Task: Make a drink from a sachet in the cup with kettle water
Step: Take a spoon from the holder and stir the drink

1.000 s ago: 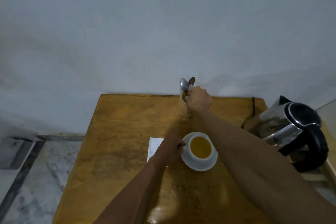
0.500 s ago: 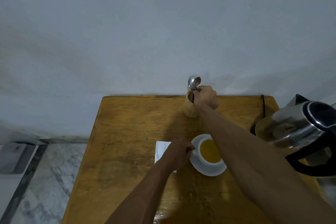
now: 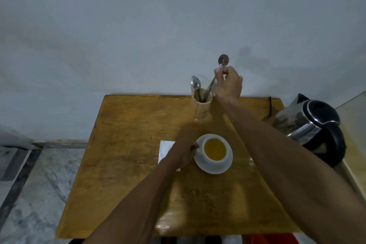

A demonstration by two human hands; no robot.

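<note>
Two spoons show: one spoon [image 3: 215, 77] is raised, the other spoon [image 3: 196, 85] stands in the single wooden holder [image 3: 201, 108]. There is one cup [image 3: 214, 149], one saucer [image 3: 213, 168], one kettle [image 3: 315, 125], one white sachet [image 3: 165, 148].

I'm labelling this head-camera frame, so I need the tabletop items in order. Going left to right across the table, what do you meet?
White sachet → left hand on the cup's handle → cup on its saucer → kettle. The wooden spoon holder sits farther back, overlapping hand and cup in left-right position, so I leave it out.

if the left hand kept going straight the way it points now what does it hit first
The left hand points right, and its fingers are already at the cup handle, so the cup itself comes first.
</note>
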